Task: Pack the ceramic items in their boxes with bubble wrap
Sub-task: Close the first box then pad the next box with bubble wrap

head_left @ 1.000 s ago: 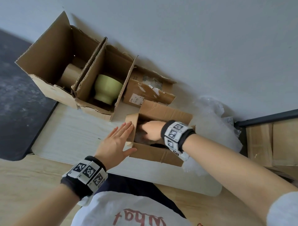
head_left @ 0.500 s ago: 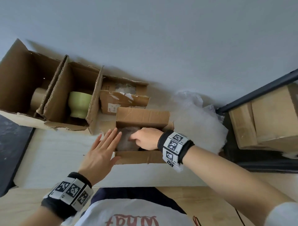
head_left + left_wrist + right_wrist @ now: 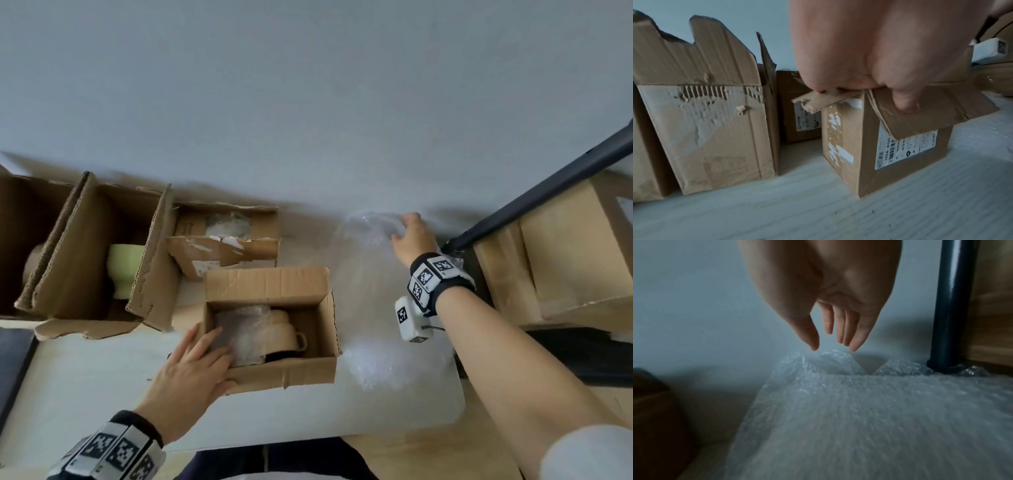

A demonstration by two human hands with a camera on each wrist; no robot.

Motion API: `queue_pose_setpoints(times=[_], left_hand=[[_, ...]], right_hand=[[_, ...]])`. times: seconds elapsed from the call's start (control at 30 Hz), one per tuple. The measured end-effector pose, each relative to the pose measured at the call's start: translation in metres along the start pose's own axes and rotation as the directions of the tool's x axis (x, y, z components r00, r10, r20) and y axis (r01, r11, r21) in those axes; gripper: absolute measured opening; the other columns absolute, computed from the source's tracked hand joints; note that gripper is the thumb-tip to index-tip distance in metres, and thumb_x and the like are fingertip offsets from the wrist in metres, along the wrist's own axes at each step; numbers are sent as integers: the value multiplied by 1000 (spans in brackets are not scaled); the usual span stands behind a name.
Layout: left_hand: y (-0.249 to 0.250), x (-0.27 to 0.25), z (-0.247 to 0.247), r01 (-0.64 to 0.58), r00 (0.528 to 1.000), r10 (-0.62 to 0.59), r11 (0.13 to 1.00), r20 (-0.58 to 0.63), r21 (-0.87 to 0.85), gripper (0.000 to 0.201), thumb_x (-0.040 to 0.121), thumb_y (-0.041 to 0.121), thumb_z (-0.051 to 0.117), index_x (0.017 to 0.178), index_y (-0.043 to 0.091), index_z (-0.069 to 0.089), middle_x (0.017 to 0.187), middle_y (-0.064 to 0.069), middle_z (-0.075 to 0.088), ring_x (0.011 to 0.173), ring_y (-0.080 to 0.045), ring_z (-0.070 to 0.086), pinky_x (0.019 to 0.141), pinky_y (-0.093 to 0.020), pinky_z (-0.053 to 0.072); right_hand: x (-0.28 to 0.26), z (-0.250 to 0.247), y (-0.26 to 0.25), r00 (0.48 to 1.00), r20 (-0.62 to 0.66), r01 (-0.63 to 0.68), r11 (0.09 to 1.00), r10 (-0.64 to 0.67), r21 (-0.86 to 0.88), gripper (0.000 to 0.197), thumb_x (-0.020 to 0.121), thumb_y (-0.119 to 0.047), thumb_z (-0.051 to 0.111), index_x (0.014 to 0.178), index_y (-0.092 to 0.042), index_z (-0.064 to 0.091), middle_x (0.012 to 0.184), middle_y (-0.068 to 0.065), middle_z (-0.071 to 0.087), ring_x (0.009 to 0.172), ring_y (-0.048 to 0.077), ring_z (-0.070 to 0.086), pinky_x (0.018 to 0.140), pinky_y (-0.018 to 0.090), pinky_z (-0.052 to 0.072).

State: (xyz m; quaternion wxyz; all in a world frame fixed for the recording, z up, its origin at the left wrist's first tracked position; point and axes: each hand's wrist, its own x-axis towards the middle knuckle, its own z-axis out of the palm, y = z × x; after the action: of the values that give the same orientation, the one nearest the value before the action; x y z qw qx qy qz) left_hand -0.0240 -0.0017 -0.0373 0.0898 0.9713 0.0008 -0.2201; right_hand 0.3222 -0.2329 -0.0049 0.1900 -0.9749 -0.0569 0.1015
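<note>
A small open cardboard box (image 3: 274, 373) stands on the white table and holds a beige ceramic mug (image 3: 281, 334) partly covered by bubble wrap (image 3: 243, 329). My left hand (image 3: 202, 356) rests on the box's near left corner, its fingers lying straight over the left flap. In the left wrist view the left hand (image 3: 869, 78) has its thumb pressed on the box's (image 3: 900, 154) front flap. My right hand (image 3: 407, 236) hovers at the back right by the wall, and holds nothing. Its straight fingers (image 3: 855, 344) point down just above the crest of a large bubble wrap sheet (image 3: 859, 410).
To the left, a tall open box (image 3: 68, 246) holds a green ceramic cup (image 3: 125, 270). A smaller box (image 3: 222, 253) with bubble wrap inside stands behind the mug's box. On the right a black metal post (image 3: 534, 192) stands in front of stacked cartons (image 3: 575, 260).
My right hand has come out of the mug's box and moved to the back right over the bubble wrap. The left hand slid onto the box's corner. The head view has swung right.
</note>
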Motion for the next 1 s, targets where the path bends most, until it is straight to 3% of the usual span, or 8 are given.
queue_pose_setpoints(times=[0.23, 0.3, 0.43, 0.67, 0.77, 0.83, 0.9, 1.0], left_hand=[[3, 3, -3, -23, 999, 23, 1000, -48, -2, 72, 99, 51, 4, 83, 29, 71, 94, 12, 70, 116, -20, 47, 112, -41, 12], [3, 4, -3, -19, 998, 19, 1000, -56, -2, 72, 99, 50, 4, 83, 27, 71, 94, 11, 70, 117, -20, 42, 114, -39, 6], [3, 5, -1, -15, 996, 14, 1000, -94, -9, 70, 99, 50, 7, 86, 26, 71, 94, 10, 70, 119, -21, 41, 115, -38, 3], [5, 4, -9, 8, 998, -9, 1000, -55, -14, 65, 97, 54, 12, 90, 29, 72, 94, 14, 70, 117, -16, 41, 115, -34, -1], [12, 4, -20, 34, 992, -47, 993, -113, -115, 41, 93, 51, 41, 125, 30, 54, 130, 11, 56, 134, -12, 31, 113, -23, -10], [19, 5, -36, 93, 982, -145, 928, -118, -360, 59, 86, 55, 50, 138, 31, 37, 140, 9, 45, 132, -11, 34, 116, -26, 5], [29, 8, -69, 49, 952, -224, 787, -211, -615, 80, 71, 66, 50, 140, 31, 32, 134, 14, 43, 123, -6, 41, 109, -30, 32], [42, 17, -117, -42, 925, -298, 535, -234, -844, 100, 63, 70, 60, 147, 31, 23, 138, 18, 39, 127, 2, 38, 105, -26, 34]], right_hand=[[43, 18, 13, 994, 59, -88, 988, 96, -130, 22, 91, -13, 55, 107, 0, 63, 101, 18, 65, 91, 33, 62, 71, 31, 45], [48, 18, 14, 997, -25, -72, 993, 70, -90, 22, 92, -13, 51, 95, 1, 67, 89, 18, 64, 81, 32, 60, 66, 28, 42], [48, 3, 2, 968, -253, 32, 992, -1, 120, 18, 91, -17, 52, 103, -11, 63, 104, 13, 67, 94, 34, 62, 73, 32, 45], [24, -59, -24, 801, -544, 402, 898, -249, 181, 21, 93, -24, 54, 100, -5, 60, 93, 12, 70, 82, 31, 64, 64, 23, 37], [3, -89, -40, 725, -632, 523, 815, -273, 248, 25, 91, -24, 57, 96, 0, 60, 82, 9, 67, 68, 17, 60, 63, 22, 42], [-15, -105, -49, 715, -638, 570, 766, -285, 298, 25, 90, -24, 59, 94, 1, 59, 75, -1, 61, 62, 0, 52, 61, 11, 39], [-35, -110, -57, 773, -570, 560, 719, -277, 411, 23, 89, -22, 62, 94, 0, 59, 76, 5, 63, 64, 8, 57, 62, 20, 48], [-73, -105, -71, 900, -360, 435, 585, -247, 685, 15, 91, -16, 62, 97, -3, 55, 90, 14, 70, 68, 19, 67, 55, 31, 57]])
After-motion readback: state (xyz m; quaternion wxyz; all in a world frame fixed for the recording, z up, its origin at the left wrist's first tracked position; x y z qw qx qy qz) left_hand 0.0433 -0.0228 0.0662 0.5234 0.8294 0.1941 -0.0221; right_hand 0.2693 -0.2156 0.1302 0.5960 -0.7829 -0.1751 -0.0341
